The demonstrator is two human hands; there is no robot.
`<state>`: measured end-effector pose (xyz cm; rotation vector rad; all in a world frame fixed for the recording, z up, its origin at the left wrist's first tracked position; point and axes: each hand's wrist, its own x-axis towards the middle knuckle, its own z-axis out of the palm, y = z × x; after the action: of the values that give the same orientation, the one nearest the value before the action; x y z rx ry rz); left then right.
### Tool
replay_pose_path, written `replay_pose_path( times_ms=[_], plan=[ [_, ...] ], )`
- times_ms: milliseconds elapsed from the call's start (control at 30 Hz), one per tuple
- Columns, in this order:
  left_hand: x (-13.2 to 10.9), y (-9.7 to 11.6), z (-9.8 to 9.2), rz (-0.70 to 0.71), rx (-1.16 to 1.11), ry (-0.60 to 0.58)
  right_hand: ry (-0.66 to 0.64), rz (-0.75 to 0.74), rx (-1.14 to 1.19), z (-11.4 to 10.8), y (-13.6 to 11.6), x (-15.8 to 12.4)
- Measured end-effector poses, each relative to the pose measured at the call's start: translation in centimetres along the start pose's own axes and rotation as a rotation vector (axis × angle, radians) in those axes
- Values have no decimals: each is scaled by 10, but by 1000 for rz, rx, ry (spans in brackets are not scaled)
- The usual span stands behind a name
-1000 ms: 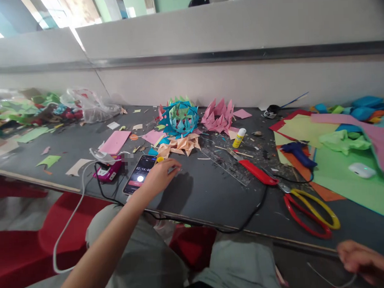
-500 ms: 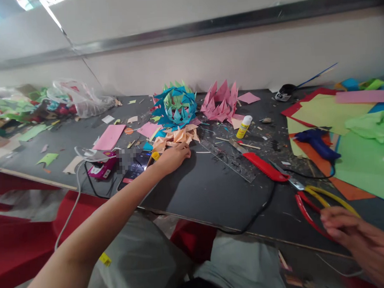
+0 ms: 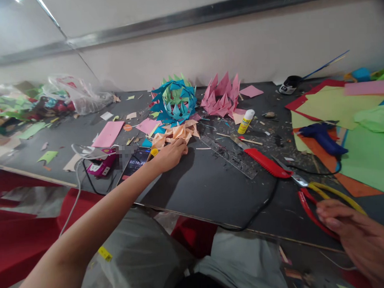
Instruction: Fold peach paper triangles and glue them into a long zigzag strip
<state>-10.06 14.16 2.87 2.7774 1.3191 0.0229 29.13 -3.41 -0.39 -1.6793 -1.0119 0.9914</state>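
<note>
My left hand (image 3: pixel 172 155) is on the table at the near edge of several folded peach paper pieces (image 3: pixel 175 134). Its fingers are curled together, and whatever they may grip is hidden. Beside my left wrist are a yellow cap (image 3: pixel 154 152) and a phone (image 3: pixel 134 163). At the lower right, my right hand (image 3: pixel 352 228) has its thumb and fingers closed, overlapping the handles of scissors (image 3: pixel 318 198) that lie on the table. I cannot make out whether it grips them. Behind the peach pieces stand a blue and green spiky paper ring (image 3: pixel 175 103) and a pink one (image 3: pixel 222 100).
A clear ruler (image 3: pixel 228 157), a red-handled saw-like tool (image 3: pixel 266 162) and a glue stick (image 3: pixel 246 121) are mid-table. A blue glue gun (image 3: pixel 324 138) lies on coloured sheets at right. A pink device (image 3: pixel 101 163) with cables and scraps is at left.
The view has shifted slightly. My left hand stays by the peach pieces with its fingers a little more curled. My right hand has moved slightly left over the scissors handles.
</note>
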Motion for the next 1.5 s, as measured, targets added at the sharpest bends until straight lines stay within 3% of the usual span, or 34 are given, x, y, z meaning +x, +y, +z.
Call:
replay_pose_path(
  times_ms=[267,600,900,1033,1233,1367,1433,1500],
  plan=[
    [2,1,-5,12,-88,48,2,17,11,3,-2,-1],
    [-26,17,3,-25,-124,143,41,32,40,8,-12,-1],
    [-30,21,-1,-34,-8,103,39,13,65,8,-11,-1],
    [-40,27,-4,-42,66,128,112,-45,99,9,-7,4],
    [-46,37,8,-101,55,64,137,-72,158,15,-14,6],
    [-39,36,9,-224,-183,132,135,-41,128,15,-18,4],
    [-37,38,7,-317,-462,282,131,-30,104,14,-19,3],
    [-39,44,2,-476,-897,429,132,-24,78,14,-18,2]
  ],
)
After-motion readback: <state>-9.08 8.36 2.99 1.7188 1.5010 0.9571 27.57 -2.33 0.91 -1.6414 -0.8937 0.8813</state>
